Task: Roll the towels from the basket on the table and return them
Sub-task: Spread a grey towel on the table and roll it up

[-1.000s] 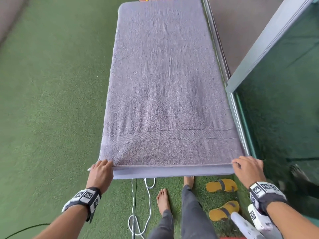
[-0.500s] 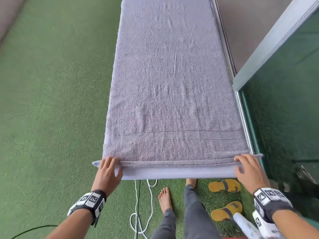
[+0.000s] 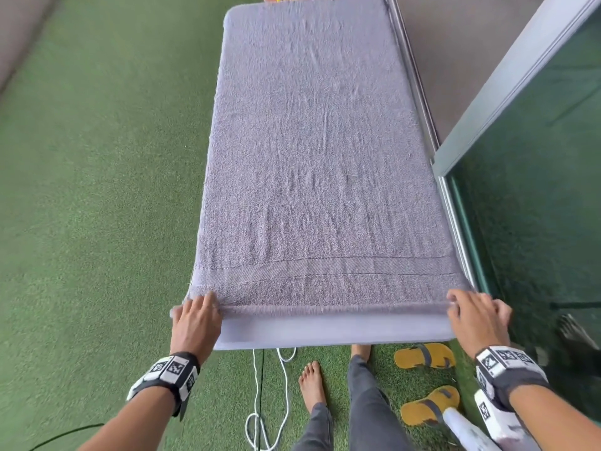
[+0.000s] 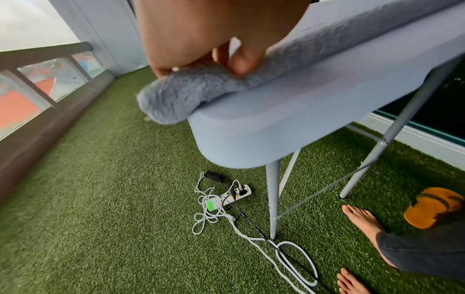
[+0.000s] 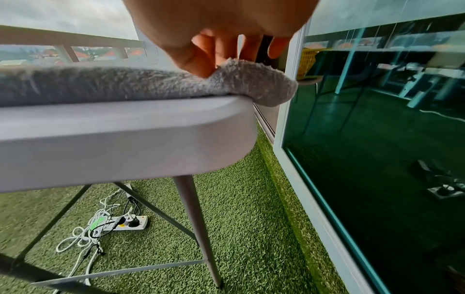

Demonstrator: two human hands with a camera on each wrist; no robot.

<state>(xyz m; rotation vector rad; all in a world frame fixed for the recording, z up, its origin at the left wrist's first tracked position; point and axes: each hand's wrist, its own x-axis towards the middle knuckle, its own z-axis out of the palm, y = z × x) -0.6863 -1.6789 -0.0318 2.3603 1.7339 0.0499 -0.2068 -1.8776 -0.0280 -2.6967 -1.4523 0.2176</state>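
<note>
Grey terry towel [image 3: 322, 164] lay flat on the pale plastic table [image 3: 331, 332]; your left hand [image 3: 195, 323] and right hand [image 3: 476, 317] pinched its near corners, the roll just begun. Next, turn both ends evenly.

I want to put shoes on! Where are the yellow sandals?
In the head view, the yellow sandals lie on the green turf at the bottom right, just right of the person's bare feet and below the table's near edge.
</note>
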